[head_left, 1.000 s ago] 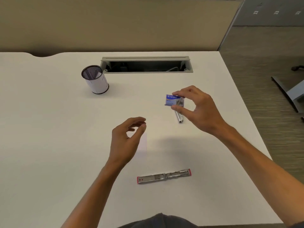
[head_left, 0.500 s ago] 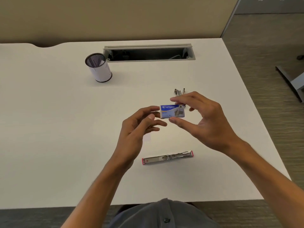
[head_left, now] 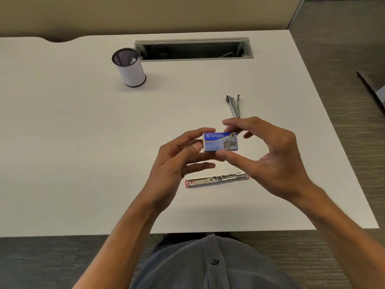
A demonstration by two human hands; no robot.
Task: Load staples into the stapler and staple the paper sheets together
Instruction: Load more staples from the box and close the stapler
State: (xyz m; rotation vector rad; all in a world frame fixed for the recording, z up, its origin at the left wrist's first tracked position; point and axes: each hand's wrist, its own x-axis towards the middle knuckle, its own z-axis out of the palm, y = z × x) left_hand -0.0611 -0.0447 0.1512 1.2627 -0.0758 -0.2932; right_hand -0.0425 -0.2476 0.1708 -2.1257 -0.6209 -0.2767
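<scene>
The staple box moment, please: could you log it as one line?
staple box: held above table by both hands | left hand: left end | right hand: right end | stapler: open, untouched

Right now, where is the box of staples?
The staple box is held above the table centre by both hands, left hand and right hand, over the opened stapler.

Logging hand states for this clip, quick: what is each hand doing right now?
Left hand: closed on the left end of the staple box, thumb and fingers pinching it.
Right hand: closed on the same box, held between thumb and fingertips.
</scene>
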